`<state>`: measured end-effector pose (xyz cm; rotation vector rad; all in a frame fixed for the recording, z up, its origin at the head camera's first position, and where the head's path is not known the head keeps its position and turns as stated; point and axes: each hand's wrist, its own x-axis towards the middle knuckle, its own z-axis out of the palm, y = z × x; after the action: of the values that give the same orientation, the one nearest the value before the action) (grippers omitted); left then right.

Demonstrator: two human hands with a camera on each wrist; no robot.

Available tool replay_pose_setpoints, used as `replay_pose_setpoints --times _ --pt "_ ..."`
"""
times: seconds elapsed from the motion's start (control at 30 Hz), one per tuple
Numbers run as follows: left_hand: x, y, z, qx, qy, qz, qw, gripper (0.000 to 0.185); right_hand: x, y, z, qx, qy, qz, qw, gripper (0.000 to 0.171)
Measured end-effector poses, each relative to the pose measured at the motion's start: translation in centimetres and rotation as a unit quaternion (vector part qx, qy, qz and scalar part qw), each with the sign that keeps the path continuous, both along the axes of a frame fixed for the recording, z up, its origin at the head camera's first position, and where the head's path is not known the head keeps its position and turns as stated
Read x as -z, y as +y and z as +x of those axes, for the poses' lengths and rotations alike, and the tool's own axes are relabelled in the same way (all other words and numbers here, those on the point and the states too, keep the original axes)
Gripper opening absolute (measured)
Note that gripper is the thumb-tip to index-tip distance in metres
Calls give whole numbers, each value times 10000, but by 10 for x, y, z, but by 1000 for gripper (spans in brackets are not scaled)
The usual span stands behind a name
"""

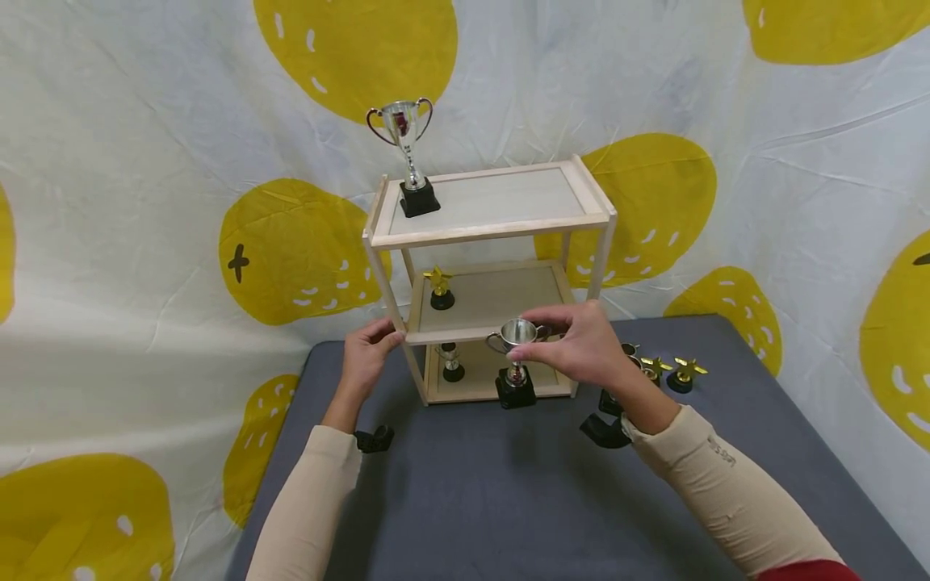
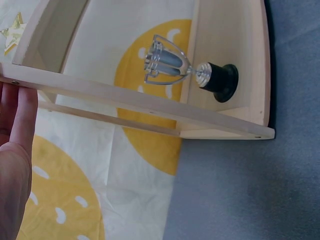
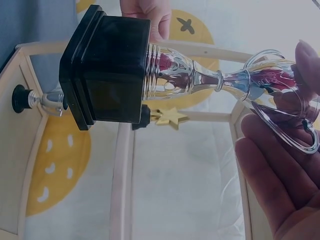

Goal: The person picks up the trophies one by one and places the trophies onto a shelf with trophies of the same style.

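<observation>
My right hand [image 1: 584, 343] holds a silver trophy cup [image 1: 516, 391] by its bowl, between thumb and fingers. The trophy is upright, its black base in front of the shelf's lower part. In the right wrist view its square base [image 3: 107, 70] looks large and near. My left hand [image 1: 362, 359] grips the left front post of the wooden shelf [image 1: 450, 334] at the middle tier, with the thumb in front. In the left wrist view the fingers [image 2: 25, 112] go partly behind the wood. A small silver trophy [image 2: 217, 82] stands on the bottom tier.
On the top tier, at left, stands a tall silver trophy [image 1: 419, 198]. A gold star trophy [image 1: 441, 297] sits on the middle tier's left. Right of the shelf, star trophies [image 1: 683, 378] and partly hidden cups stand on the grey table [image 1: 472, 500]. A patterned cloth [image 1: 145, 242] hangs behind.
</observation>
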<state>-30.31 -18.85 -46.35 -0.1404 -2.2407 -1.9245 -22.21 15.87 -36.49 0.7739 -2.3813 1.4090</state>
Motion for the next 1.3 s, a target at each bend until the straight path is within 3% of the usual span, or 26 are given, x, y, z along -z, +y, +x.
replay_pose_setpoints --times 0.53,0.9,1.3 --pt "0 0 0 -4 60 -95 9999 36 -7 -14 0 34 -200 -84 9998 38" --pt "0 1 1 36 176 95 9998 35 -15 -20 2 32 -173 -107 9998 40" --pt "1 0 0 84 3 55 9999 35 -21 -25 1 -20 -50 -154 9999 38"
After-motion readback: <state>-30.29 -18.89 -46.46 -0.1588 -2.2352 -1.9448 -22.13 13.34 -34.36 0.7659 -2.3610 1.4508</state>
